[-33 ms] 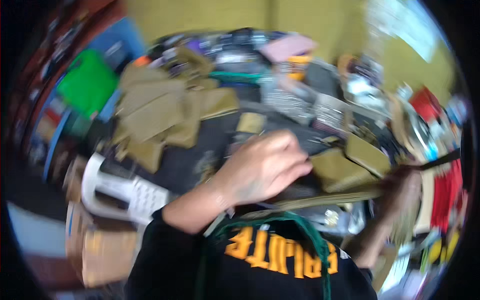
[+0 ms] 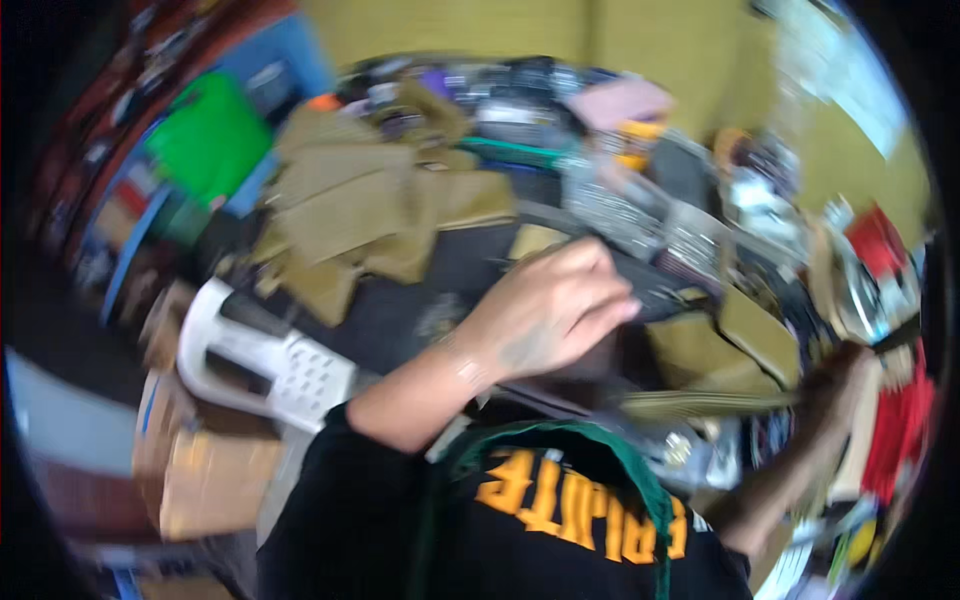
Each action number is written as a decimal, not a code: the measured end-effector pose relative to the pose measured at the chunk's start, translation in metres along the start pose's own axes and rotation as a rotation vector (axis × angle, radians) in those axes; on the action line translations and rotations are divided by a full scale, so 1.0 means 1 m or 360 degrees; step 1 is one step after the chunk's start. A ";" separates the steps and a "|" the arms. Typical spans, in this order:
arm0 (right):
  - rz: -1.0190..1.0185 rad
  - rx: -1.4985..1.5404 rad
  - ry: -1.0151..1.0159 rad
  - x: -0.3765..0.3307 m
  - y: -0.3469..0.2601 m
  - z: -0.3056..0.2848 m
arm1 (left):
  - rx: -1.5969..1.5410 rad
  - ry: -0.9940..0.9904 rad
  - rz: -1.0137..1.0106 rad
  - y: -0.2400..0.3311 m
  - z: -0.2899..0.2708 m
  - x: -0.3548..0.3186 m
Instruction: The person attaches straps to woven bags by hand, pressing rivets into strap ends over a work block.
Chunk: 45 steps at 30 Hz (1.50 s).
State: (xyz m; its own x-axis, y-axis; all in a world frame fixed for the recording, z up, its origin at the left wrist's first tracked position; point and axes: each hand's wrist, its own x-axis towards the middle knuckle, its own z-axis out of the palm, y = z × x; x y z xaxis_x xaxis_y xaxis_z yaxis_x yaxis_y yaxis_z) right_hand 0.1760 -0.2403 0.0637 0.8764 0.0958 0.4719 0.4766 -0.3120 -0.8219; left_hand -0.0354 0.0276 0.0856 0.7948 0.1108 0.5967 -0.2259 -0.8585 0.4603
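Over the middle of the dark work table, my left hand (image 2: 555, 312) hovers with its fingers curled in and thumb pressed against them. Whatever it pinches, if anything, is hidden behind the hand. My right hand (image 2: 850, 375) is stretched far to the right, beside red hanging material (image 2: 900, 425); motion blur hides its fingers. Between the two hands lie olive, leather-like pieces (image 2: 700, 352). A long olive strip (image 2: 710, 403) runs along the table's near edge toward my right forearm. Just beyond my left hand is a small tan piece (image 2: 535, 240).
A pile of olive pieces (image 2: 350, 195) covers the table's left side. Clear plastic containers (image 2: 610, 205) and a yellow-orange item (image 2: 636, 145) stand at the back. At left are a white plastic chair (image 2: 235, 350), a cardboard box (image 2: 215, 485) and a bright green item (image 2: 208, 140).
The whole view has swung slightly left, so the table's things appear farther right. My left hand keeps its curled shape; my right arm remains stretched out to the right.
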 end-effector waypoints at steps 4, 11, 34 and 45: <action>0.0164 0.0074 -0.0087 0.099 0.080 0.012 | 0.0595 0.0550 -0.0460 -0.114 -0.005 -0.031; 0.0312 -0.1603 -0.0539 0.084 0.197 0.088 | 0.1558 0.0264 -0.1524 -0.207 -0.089 -0.100; -0.0071 0.0917 -0.1811 -0.080 -0.010 0.150 | -0.2080 0.0773 -0.1276 -0.094 0.048 -0.018; 0.0874 0.1151 -0.1983 -0.117 -0.005 0.163 | 0.0593 -0.0470 -0.0346 -0.034 0.077 -0.069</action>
State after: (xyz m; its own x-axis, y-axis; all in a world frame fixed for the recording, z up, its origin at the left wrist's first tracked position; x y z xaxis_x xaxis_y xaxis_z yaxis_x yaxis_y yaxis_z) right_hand 0.0821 -0.0957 -0.0400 0.2734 0.9439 -0.1852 -0.3053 -0.0974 -0.9473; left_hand -0.0395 0.0104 -0.0218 0.9382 0.2067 0.2775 0.1353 -0.9573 0.2556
